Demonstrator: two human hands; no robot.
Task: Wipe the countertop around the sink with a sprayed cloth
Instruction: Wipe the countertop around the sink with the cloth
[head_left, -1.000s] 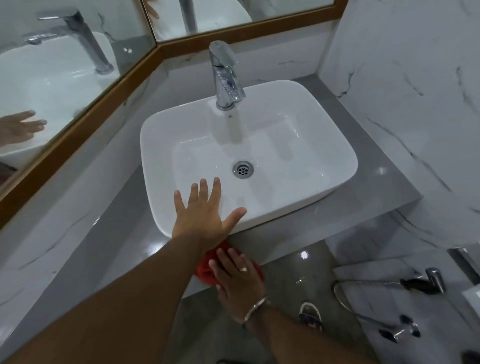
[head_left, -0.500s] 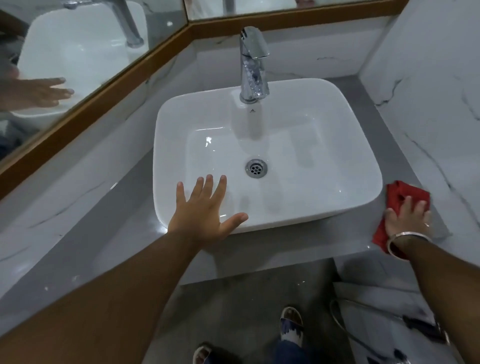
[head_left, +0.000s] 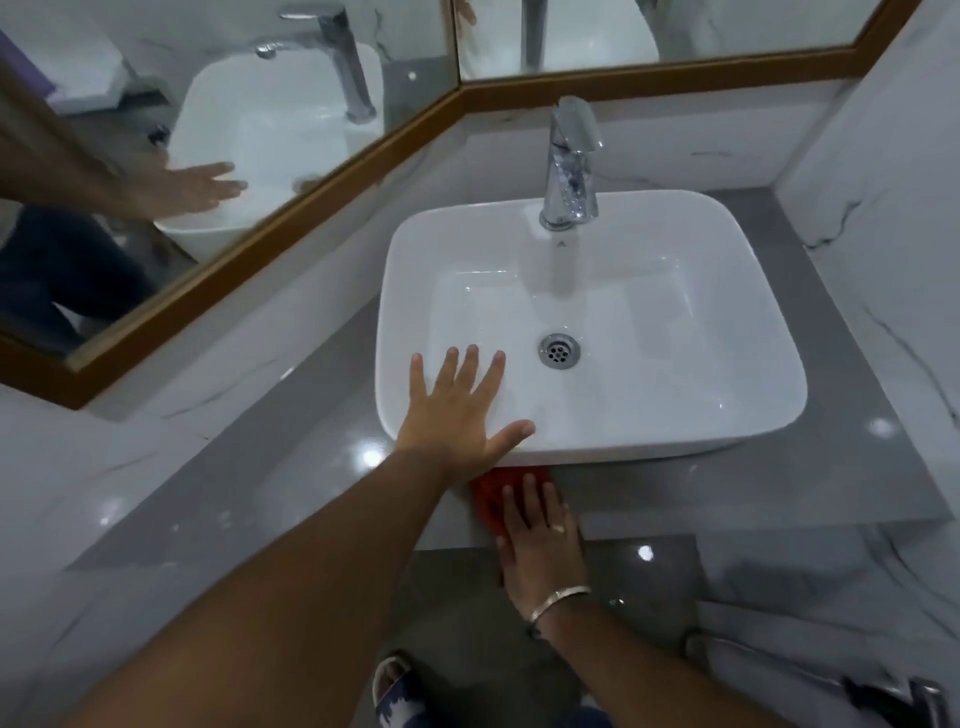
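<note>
A white rectangular vessel sink (head_left: 753, 395) sits on a grey countertop (head_left: 779, 488). My left hand (head_left: 457, 415) lies flat with fingers spread on the sink's front left rim, holding nothing. My right hand (head_left: 537, 535) presses a red cloth (head_left: 488, 493) flat onto the counter's front strip, just below the sink's front edge. The cloth is partly hidden under my fingers and my left wrist. A silver bangle is on my right wrist.
A chrome tap (head_left: 569, 166) stands at the sink's back. Wood-framed mirrors (head_left: 291, 218) run along the left and back walls. A white marble wall (head_left: 893, 218) closes the right side. Below the counter edge, a sandalled foot (head_left: 395, 686) stands on the grey floor.
My right hand has swept the red cloth from the counter's right end back to the left along the front strip, ending under my left hand. My left hand stayed on the sink rim.
</note>
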